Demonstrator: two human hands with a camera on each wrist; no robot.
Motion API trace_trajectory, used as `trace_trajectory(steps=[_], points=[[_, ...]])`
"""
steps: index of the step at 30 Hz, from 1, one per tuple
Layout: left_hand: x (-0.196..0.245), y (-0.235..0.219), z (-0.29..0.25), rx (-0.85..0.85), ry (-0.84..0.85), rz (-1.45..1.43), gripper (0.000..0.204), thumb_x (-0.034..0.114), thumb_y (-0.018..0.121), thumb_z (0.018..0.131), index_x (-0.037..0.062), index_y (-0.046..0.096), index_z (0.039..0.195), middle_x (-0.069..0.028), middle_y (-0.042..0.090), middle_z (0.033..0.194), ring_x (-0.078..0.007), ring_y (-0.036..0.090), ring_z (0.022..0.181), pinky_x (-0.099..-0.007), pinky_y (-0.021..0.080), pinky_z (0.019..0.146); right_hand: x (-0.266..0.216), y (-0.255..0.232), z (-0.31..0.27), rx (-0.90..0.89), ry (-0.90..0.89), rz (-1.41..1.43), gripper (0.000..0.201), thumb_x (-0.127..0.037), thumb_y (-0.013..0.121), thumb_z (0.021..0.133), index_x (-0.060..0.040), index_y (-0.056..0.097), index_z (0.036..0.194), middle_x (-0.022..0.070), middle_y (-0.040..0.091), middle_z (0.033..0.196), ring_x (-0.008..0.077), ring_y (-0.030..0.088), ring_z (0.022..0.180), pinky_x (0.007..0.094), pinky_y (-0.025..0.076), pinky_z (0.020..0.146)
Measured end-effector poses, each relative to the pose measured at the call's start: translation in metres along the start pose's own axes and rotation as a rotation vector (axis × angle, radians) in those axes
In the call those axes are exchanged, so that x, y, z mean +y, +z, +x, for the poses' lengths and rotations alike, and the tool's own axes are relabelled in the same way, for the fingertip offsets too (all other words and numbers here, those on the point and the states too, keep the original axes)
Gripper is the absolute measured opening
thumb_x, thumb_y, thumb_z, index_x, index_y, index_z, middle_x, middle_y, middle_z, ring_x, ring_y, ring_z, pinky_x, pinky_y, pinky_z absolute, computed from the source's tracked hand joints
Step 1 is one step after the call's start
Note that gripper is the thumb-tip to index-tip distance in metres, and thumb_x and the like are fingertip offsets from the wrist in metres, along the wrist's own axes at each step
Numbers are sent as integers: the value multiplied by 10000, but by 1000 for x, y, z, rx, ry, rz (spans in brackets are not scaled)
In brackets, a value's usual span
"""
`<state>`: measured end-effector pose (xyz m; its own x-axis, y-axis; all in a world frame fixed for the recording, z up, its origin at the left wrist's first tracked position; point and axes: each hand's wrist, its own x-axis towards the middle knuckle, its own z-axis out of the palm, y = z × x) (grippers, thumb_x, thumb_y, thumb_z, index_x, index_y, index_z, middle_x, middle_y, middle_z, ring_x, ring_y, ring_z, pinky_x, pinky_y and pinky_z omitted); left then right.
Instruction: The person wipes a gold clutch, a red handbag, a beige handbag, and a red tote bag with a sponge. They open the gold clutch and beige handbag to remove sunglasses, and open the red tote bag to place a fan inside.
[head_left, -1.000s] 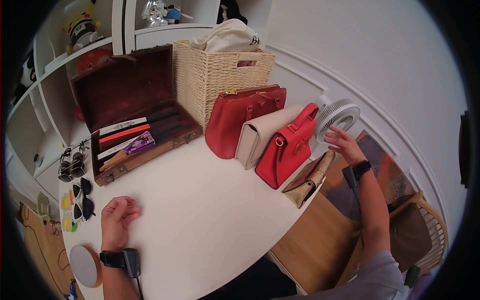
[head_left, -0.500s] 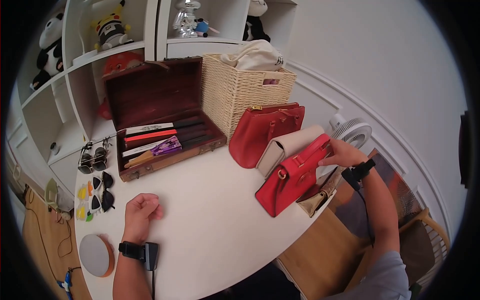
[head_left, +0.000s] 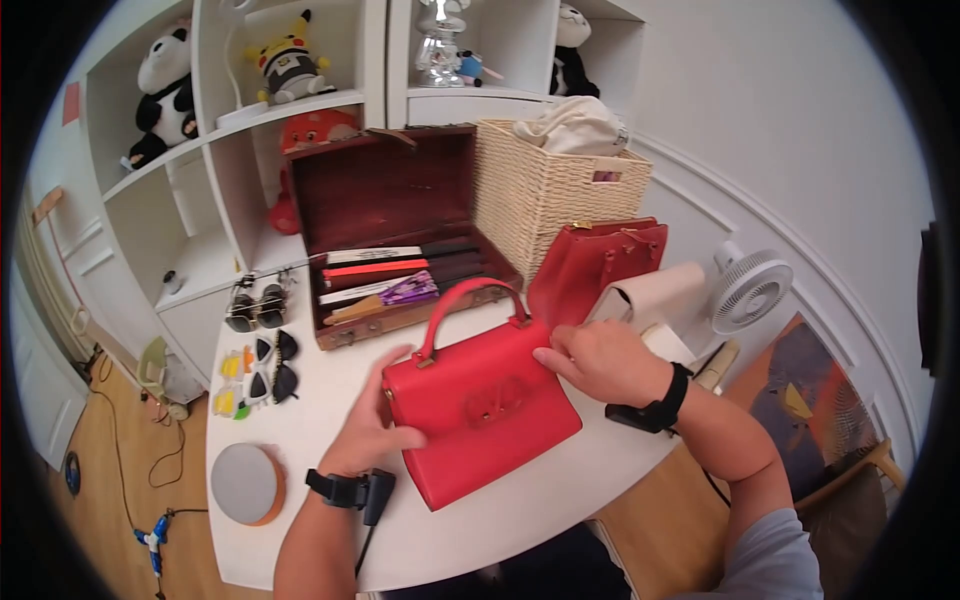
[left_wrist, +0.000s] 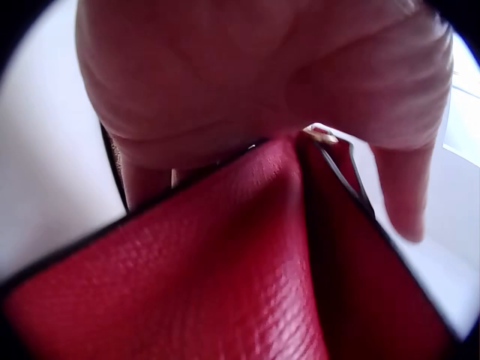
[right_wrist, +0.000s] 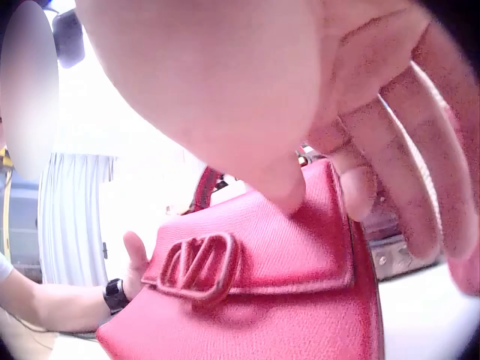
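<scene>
A red handbag (head_left: 520, 440) with a raised top handle (head_left: 462, 295) and a V-shaped emblem (right_wrist: 199, 266) stands slightly tilted at the front middle of the white table. My right hand (head_left: 615, 365) pinches its upper right corner, thumb on the front flap and fingertips at the side edge. At the bag's left side is my left hand (head_left: 370, 430), thumb in front and fingers behind. The left wrist view shows that thumb (left_wrist: 405, 195) straight and apart from the leather, over the bag's folded side.
Behind stand a dark red bag (head_left: 600, 270), a cream bag (head_left: 665, 290) and a wicker basket (head_left: 550, 190). An open brown case (head_left: 385, 190) holds several folding fans. Sunglasses (head_left: 285, 365) and a round grey speaker (head_left: 245, 485) lie left; a white fan (head_left: 750, 290) stands right.
My right hand went to the red handbag, took hold of it and brought it left and forward from the row of bags, turning its front towards me. My left hand moved right to its side.
</scene>
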<state>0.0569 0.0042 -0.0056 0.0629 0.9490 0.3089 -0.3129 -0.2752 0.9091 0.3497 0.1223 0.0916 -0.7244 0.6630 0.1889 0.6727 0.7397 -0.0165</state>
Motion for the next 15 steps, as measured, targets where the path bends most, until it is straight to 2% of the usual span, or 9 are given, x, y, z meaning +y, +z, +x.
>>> trace_trajectory(steps=[3,4,5,6,7,9,10,14,15], points=[[6,-5,1,162,-128,139,944,42,902,691,44,380,1478,-136,561,1383,-245,549,1289,-401,445,1104,-19,18,16,7,-40,154,405,-425,645,957,-39,545,1027,198,670,831,383,679,792,467,531,681],[3,-9,1,182,-102,102,817,6,861,731,15,427,1423,-133,586,1350,-236,571,1264,-395,458,1095,-20,30,21,64,21,340,406,-386,697,932,-41,516,1045,201,656,922,354,683,862,442,537,719],[5,-12,1,200,-99,114,817,6,861,731,15,427,1423,-133,586,1350,-236,571,1264,-395,458,1095,-19,43,27,116,79,525,431,-346,750,906,-43,488,1064,205,643,1014,325,687,932,417,543,756],[7,-14,0,206,-83,108,803,-6,851,739,18,428,1421,-130,586,1351,-232,578,1254,-390,466,1086,-14,60,33,71,117,919,553,-261,809,874,-46,430,1214,196,592,1208,268,636,1122,366,547,870],[9,-16,0,209,-65,102,790,-18,841,747,21,428,1420,-128,586,1351,-228,586,1245,-385,473,1078,-14,71,36,68,97,928,553,-261,809,874,-46,430,1214,196,592,1208,268,636,1122,366,547,870],[14,-19,0,225,-32,111,759,-29,833,757,19,443,1406,-126,598,1333,-219,593,1234,-381,479,1069,-17,89,39,-32,155,1538,692,-235,787,904,-50,335,1394,194,540,1335,252,561,1250,349,522,981],[16,-21,0,219,1,129,752,-26,835,759,19,449,1403,-126,606,1320,-215,595,1231,-379,481,1066,-20,98,40,-51,109,1627,779,-218,770,921,-37,281,1500,169,492,1427,218,500,1315,352,465,1069],[19,-26,1,234,67,228,753,-10,842,764,20,456,1410,-114,626,1294,-207,607,1209,-367,481,1054,-24,118,47,-69,11,1629,766,-182,750,935,-22,285,1522,140,477,1459,199,489,1325,352,413,1114],[17,-28,2,237,64,239,753,-10,842,764,20,456,1410,-114,626,1294,-207,607,1209,-367,481,1054,-25,126,48,27,-11,1617,754,-180,744,940,-17,295,1522,126,482,1458,191,485,1327,349,397,1125]])
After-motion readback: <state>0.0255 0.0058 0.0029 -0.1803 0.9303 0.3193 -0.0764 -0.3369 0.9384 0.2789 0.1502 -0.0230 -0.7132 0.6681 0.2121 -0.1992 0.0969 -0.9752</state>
